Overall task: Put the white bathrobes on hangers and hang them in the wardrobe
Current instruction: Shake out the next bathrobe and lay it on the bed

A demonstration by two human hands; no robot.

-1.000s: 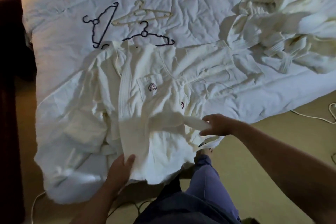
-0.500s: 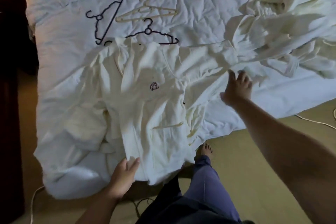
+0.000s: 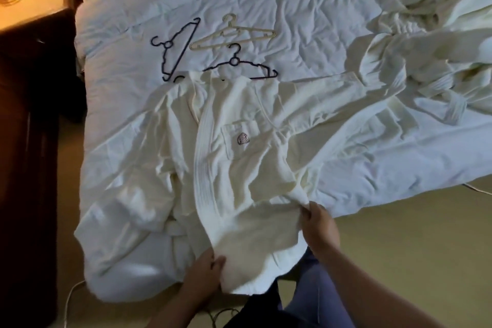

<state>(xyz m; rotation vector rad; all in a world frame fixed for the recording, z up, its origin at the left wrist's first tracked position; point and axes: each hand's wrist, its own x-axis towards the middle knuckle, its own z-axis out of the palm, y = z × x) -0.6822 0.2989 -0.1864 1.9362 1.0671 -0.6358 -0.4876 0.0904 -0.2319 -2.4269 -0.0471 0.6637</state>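
The white bed (image 3: 292, 2) carries one white bathrobe (image 3: 239, 168) spread front-up by its near edge, with a heap of more bathrobes (image 3: 426, 42) at the far right. The left hand (image 3: 205, 271) grips the robe's bottom hem, and the right hand (image 3: 319, 224) pinches its side edge. A beige hanger (image 3: 229, 28) and two dark hangers (image 3: 233, 61) lie by the collar.

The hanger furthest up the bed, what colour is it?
The hanger is pale beige, best seen in the head view.

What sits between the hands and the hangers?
The spread bathrobe itself: left hand and right hand grip its hem; the beige hanger lies beyond the collar, which overlaps the nearest dark hanger. No wardrobe in view.
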